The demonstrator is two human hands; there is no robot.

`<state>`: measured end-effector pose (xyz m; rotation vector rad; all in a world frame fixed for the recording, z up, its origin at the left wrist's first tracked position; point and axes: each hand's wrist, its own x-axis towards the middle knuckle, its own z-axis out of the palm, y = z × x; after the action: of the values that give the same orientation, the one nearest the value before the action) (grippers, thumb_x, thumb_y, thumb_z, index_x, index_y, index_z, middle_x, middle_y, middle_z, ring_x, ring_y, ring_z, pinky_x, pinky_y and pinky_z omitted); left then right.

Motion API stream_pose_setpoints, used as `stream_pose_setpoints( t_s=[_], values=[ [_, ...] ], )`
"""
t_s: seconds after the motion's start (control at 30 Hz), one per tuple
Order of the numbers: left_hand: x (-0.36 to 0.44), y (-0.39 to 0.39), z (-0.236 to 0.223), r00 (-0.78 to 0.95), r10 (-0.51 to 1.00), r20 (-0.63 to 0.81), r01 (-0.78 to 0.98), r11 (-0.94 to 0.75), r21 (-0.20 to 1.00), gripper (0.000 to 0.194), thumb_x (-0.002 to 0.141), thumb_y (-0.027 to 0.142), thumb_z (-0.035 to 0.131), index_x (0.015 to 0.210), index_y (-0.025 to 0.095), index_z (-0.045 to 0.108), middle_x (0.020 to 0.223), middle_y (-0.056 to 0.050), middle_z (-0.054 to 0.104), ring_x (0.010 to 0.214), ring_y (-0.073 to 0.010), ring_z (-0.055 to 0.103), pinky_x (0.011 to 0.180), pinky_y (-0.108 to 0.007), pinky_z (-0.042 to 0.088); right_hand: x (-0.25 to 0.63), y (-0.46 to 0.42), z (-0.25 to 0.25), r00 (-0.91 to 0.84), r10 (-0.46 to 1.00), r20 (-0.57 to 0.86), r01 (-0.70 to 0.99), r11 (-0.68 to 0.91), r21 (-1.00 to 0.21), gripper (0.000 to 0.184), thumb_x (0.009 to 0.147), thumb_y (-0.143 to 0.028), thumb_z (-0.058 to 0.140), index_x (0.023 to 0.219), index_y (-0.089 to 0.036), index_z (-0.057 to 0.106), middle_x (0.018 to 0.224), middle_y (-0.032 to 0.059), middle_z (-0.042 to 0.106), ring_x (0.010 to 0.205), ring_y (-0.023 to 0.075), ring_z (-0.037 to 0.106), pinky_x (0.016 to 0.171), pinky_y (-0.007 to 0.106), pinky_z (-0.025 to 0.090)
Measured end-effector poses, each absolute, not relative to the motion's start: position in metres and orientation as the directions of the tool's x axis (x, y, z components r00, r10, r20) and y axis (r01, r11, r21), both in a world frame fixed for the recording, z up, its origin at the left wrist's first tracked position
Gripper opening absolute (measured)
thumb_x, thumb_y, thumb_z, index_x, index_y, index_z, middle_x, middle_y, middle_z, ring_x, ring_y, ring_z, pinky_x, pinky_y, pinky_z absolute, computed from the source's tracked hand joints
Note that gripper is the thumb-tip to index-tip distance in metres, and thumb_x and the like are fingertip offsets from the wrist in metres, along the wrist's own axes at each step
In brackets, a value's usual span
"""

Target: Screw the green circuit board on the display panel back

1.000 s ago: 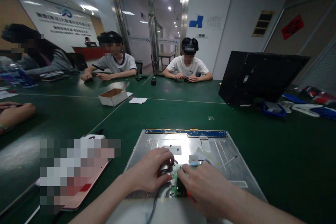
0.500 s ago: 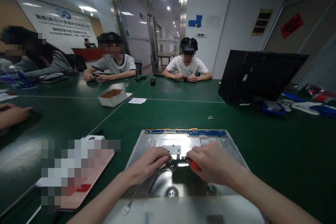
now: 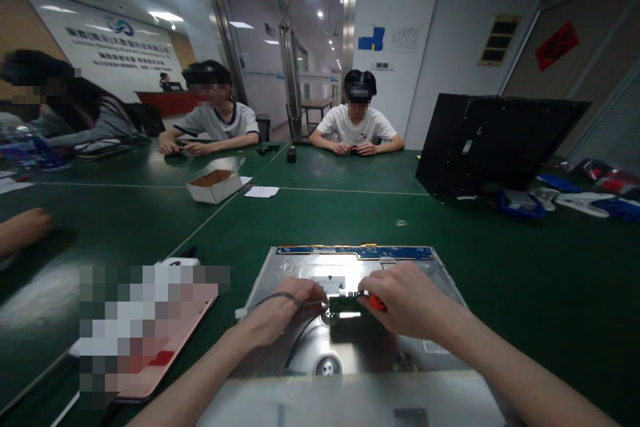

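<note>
A display panel [image 3: 270,280] lies before me, its shiny metal back up and a blue circuit strip [image 3: 310,251] along its far edge. Over its middle, my right hand [image 3: 407,300] is closed on the right end of a small green circuit board [image 3: 345,304]. An orange-red piece [image 3: 377,303], its kind unclear, also shows in those fingers. My left hand [image 3: 293,307] pinches a thin grey cable [image 3: 315,302] at the board's left end. The cable loops over the back of this hand to a white connector [image 3: 241,313]. My left fingertips are partly hidden.
Left of the panel lies a pink flat case [image 3: 193,310], partly blurred out. Further off are an open white box [image 3: 215,188], a paper sheet [image 3: 261,192] and a large black screen housing [image 3: 495,147]. Co-workers sit across the green table [image 3: 340,213]; another person's hand [image 3: 30,223] rests at left.
The cable's loose end has swung from below my left hand up over its back. More of the green board shows between my hands. At far left, the other person's hand has drawn back.
</note>
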<state>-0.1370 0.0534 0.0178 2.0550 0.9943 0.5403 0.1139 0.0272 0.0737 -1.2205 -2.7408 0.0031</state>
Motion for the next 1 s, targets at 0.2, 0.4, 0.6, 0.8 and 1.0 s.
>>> stream_pose_setpoints(
  t_s=[0.2,0.4,0.6,0.8,1.0],
  values=[
    [-0.135,0.057,0.017,0.644,0.759,0.094,0.390,-0.431,0.814,0.064,0.099,0.058,0.021,0.086,0.016,0.069,0.080,-0.005,0.067,0.074,-0.0193,0.059,0.069,-0.028,0.044,0.104,0.008,0.075,-0.741,0.660,-0.122,0.671,0.738,-0.080,0.022,0.075,-0.040,0.068,0.080,-0.019,0.064,0.073,0.0038,0.070,0.059,0.0171,0.058,0.047,0.028,0.020],
    [-0.133,0.053,0.022,0.656,0.751,0.081,0.483,-0.499,0.720,0.046,0.099,0.045,0.033,0.087,0.016,0.066,0.081,-0.004,0.066,0.076,-0.0192,0.058,0.070,-0.029,0.042,0.096,0.008,0.050,-0.782,0.597,-0.177,0.613,0.788,-0.048,0.015,0.081,-0.033,0.059,0.082,-0.019,0.063,0.073,0.0052,0.070,0.056,0.0170,0.059,0.048,0.027,0.027],
    [-0.129,0.045,0.027,0.675,0.737,0.028,0.551,-0.529,0.646,0.021,0.078,0.031,0.066,0.093,0.016,0.065,0.085,-0.003,0.063,0.073,-0.0179,0.055,0.066,-0.028,0.041,0.098,0.009,0.052,-0.789,0.593,-0.164,0.610,0.787,-0.092,0.013,0.081,-0.032,0.059,0.087,-0.020,0.061,0.081,0.0033,0.070,0.062,0.0169,0.061,0.048,0.026,0.027],
    [-0.125,0.044,0.030,0.687,0.726,0.005,0.572,-0.546,0.612,0.041,0.067,0.038,0.079,0.099,0.018,0.065,0.085,-0.002,0.059,0.075,-0.0193,0.053,0.068,-0.029,0.040,0.099,0.012,0.052,-0.785,0.597,-0.164,0.618,0.773,-0.145,0.017,0.079,-0.034,0.064,0.091,-0.022,0.061,0.083,0.0022,0.069,0.065,0.0173,0.061,0.048,0.026,0.026],
    [-0.127,0.044,0.031,0.729,0.684,-0.022,0.555,-0.573,0.603,0.044,0.069,0.040,0.079,0.106,0.020,0.067,0.093,-0.005,0.057,0.085,-0.0235,0.053,0.073,-0.032,0.041,0.108,0.016,0.073,-0.775,0.622,-0.109,0.627,0.738,-0.247,0.016,0.077,-0.025,0.068,0.091,-0.020,0.062,0.086,0.0034,0.069,0.071,0.0182,0.061,0.056,0.027,0.038]
  ],
)
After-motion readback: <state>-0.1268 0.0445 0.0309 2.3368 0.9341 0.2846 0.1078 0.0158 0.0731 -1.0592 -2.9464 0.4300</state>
